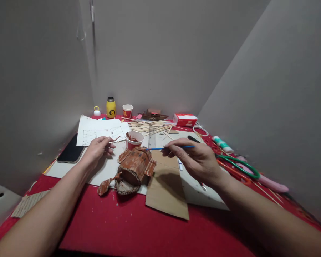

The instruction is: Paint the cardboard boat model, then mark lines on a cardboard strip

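While a blue brush [156, 148] is held in the fingers of the right hand [194, 159], a thin brown strip [117, 138] is pinched by the left hand [100, 147]. The brush's tip is held at the top of the brown model [135, 162], set between the hands; whether it is touching cannot be told. Gold markings are borne by the rear cup [127, 113], pale ones by the red box [186, 120], and a dark emblem by the bottle [111, 110]; none can be read. Diagrams are drawn on the sheet [101, 130]. The near edge of the board [101, 169] is overlapped by model and cardboard [166, 185], and a broad strip of red table [104, 225] is left nearer. The far side is bounded by a grey wall [160, 53].
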`<act>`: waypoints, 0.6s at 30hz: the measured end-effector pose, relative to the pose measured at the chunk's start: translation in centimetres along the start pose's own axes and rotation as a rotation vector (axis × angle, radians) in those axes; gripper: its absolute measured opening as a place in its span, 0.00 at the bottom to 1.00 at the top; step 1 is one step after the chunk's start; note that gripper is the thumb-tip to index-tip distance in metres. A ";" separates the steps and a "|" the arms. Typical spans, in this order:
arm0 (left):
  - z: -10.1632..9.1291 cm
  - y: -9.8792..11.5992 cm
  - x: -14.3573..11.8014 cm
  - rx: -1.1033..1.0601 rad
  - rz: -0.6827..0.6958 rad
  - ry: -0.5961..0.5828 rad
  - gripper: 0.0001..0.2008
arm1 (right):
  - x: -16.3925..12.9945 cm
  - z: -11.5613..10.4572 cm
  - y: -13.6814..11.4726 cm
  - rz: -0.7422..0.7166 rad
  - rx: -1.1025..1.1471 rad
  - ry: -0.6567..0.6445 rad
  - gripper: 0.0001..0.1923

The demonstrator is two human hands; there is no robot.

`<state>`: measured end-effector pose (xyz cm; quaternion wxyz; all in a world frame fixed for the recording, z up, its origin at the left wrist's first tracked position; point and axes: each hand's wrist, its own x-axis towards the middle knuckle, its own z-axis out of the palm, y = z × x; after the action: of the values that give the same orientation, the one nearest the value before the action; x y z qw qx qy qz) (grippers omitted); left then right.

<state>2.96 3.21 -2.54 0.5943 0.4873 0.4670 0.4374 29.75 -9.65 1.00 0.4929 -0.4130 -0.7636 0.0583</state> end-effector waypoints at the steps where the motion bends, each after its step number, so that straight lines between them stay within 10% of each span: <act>1: -0.1 0.1 0.0 0.008 0.005 0.005 0.07 | -0.1 0.1 -0.2 -0.008 0.009 -0.003 0.07; 18: -0.8 0.9 -0.3 0.086 0.067 0.057 0.06 | -1.6 -0.3 -2.1 -0.072 -0.018 0.098 0.07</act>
<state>2.08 3.15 -1.67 0.5444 0.5151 0.4853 0.4504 29.03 -12.18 1.05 0.5279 -0.3921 -0.7533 0.0134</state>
